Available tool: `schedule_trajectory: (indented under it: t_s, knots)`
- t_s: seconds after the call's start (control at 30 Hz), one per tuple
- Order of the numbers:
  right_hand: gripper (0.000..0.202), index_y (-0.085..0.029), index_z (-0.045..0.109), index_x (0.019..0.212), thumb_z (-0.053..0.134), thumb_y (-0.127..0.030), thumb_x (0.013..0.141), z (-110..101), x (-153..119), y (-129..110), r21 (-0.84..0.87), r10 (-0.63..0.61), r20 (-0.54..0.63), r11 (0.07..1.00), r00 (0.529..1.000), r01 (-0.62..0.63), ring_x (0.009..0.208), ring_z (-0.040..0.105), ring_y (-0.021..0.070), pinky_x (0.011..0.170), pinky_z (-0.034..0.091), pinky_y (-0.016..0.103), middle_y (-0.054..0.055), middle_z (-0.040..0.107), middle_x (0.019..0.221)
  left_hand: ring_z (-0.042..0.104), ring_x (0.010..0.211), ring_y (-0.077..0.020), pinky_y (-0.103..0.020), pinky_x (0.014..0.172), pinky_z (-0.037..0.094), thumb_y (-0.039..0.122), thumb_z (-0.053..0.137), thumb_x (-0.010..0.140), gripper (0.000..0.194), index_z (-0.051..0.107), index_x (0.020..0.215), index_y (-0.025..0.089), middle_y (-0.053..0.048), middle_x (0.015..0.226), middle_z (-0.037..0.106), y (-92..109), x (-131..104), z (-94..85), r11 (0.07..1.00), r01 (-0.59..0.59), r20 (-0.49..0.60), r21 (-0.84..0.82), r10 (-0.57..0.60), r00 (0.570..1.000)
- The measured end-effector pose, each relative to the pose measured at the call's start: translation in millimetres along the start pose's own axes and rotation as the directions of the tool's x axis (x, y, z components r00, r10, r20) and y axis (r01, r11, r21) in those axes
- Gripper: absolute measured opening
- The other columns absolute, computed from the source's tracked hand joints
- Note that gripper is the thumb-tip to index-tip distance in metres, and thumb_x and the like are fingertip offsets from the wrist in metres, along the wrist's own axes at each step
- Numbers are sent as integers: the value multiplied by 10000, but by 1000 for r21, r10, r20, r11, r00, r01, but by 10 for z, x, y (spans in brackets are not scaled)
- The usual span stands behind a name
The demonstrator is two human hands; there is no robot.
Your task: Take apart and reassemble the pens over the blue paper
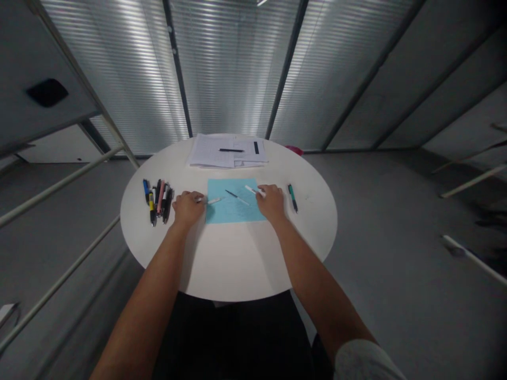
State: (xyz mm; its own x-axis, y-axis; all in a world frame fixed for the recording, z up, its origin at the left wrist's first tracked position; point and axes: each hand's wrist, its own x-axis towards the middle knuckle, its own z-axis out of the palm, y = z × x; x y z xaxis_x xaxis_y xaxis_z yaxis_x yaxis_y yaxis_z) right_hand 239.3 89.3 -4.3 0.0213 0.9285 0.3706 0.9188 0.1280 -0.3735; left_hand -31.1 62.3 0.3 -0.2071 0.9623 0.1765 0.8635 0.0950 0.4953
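Observation:
A light blue sheet lies on the round white table. My left hand is closed at the sheet's left edge, holding a white pen part that points right over the sheet. Over the sheet's right side, my right hand is closed on another white pen part, which points up and left. Between the hands a thin refill, dark at one end and pale at the other, lies slanted on the sheet.
Several pens lie grouped at the table's left. A green and black pen is on the right. Papers with a black pen on them lie at the far edge. A white metal rail stands left.

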Motion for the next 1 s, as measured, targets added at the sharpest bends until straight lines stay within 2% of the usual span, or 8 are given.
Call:
schedule_trajectory:
  t_s: [0.07, 0.23, 0.33, 0.4, 0.53, 0.67, 0.77, 1.0]
  knots:
    - [296, -204, 678, 1134, 492, -259, 911, -19, -27, -84, 17, -88, -5, 996, 996, 88, 1022, 523, 256, 917, 368, 380, 114, 652, 1077, 549, 1070, -349, -508, 897, 386, 280, 575, 816, 288, 737, 1046, 217, -152, 1116, 647, 49, -27, 19, 998, -56, -9, -17, 55, 998]
    - [229, -248, 736, 962, 582, -401, 888, -4, -122, -268, -39, -227, 128, 972, 965, 234, 1044, 501, 288, 892, 363, 412, 119, 657, 1053, 548, 1074, -340, -463, 899, 407, 393, 567, 839, 310, 729, 1061, 249, -133, 1095, 651, 162, -79, 99, 975, -207, 55, 77, 203, 978]
    - [208, -240, 723, 906, 576, -387, 891, 38, -115, -266, 49, -223, 109, 975, 969, 218, 1036, 517, 281, 898, 362, 417, 112, 674, 1022, 559, 1061, -330, -445, 884, 416, 399, 525, 867, 305, 725, 1046, 254, -129, 1073, 663, 157, -66, 132, 976, -198, 73, 92, 192, 979]
    - [202, -231, 695, 907, 539, -360, 904, 74, -77, -223, 242, -165, 77, 960, 983, 142, 967, 556, 246, 874, 386, 392, 83, 689, 957, 575, 1029, -306, -433, 881, 419, 380, 514, 875, 283, 721, 1017, 249, -113, 1053, 680, 134, -47, 140, 982, -186, 49, 42, 184, 982]
    - [197, -216, 638, 883, 541, -385, 859, 113, 5, -155, 708, -77, 95, 706, 993, -13, 740, 576, 156, 742, 434, 288, -8, 645, 752, 615, 897, -218, -350, 845, 454, 380, 520, 870, 267, 698, 999, 229, -64, 1023, 710, 117, -24, 125, 955, -187, -21, -232, 187, 982]
    - [210, -204, 641, 818, 588, -406, 798, 75, 32, -173, 824, -47, 63, 566, 997, -26, 696, 545, 124, 697, 426, 251, -25, 621, 741, 612, 861, -182, -300, 820, 476, 405, 523, 858, 287, 689, 982, 207, -50, 1013, 711, 148, -34, 99, 889, -214, -88, -404, 196, 977]
    - [200, -205, 647, 824, 586, -394, 795, 53, 33, -184, 835, -25, 60, 548, 998, -36, 693, 534, 119, 687, 426, 247, -21, 625, 769, 608, 850, -177, -303, 817, 483, 404, 528, 851, 290, 689, 976, 199, -50, 1012, 708, 156, -35, 108, 868, -226, -102, -442, 202, 974]
    - [204, -210, 671, 826, 589, -396, 812, 53, 16, -162, 784, -64, 20, 621, 998, 24, 742, 551, 126, 741, 438, 259, -6, 648, 821, 616, 872, -181, -316, 854, 486, 396, 547, 848, 280, 708, 978, 208, -57, 1019, 706, 120, -23, 142, 879, -249, -89, -406, 233, 968]
